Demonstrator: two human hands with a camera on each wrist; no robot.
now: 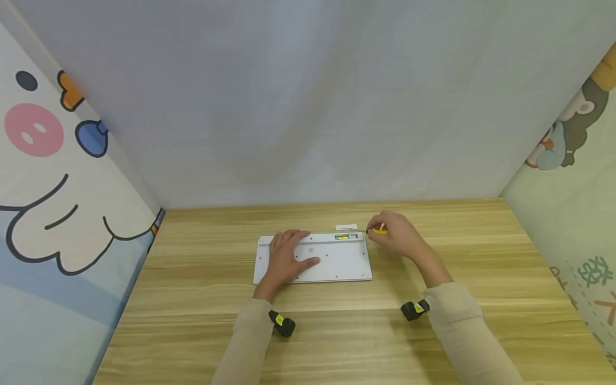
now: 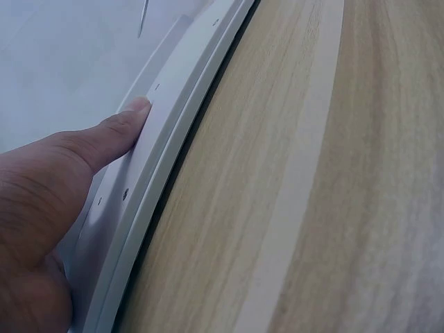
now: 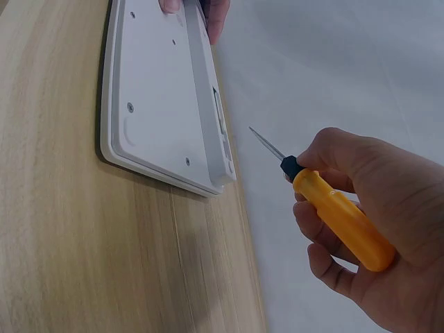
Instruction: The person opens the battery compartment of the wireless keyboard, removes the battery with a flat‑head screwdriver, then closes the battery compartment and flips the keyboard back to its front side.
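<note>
A white keyboard (image 1: 337,264) lies face down on the wooden table, its battery compartment (image 1: 355,236) uncovered. Inside sits a green and yellow battery (image 1: 342,237). My left hand (image 1: 285,258) rests across the keyboard's left half, the extended thumb (image 2: 118,135) pressing on its underside and the fingers reaching the far raised edge. My right hand (image 1: 395,233) holds a screwdriver (image 3: 340,218) by its yellow handle. The thin metal shaft points left, close to the compartment; in the right wrist view its tip is apart from the keyboard.
A small white cover (image 1: 346,227) lies just behind the keyboard. The table (image 1: 202,321) extends around it, with a grey wall (image 1: 308,133) behind and cartoon-printed panels (image 1: 58,187) on both sides. Black cameras (image 1: 284,325) are strapped to both wrists.
</note>
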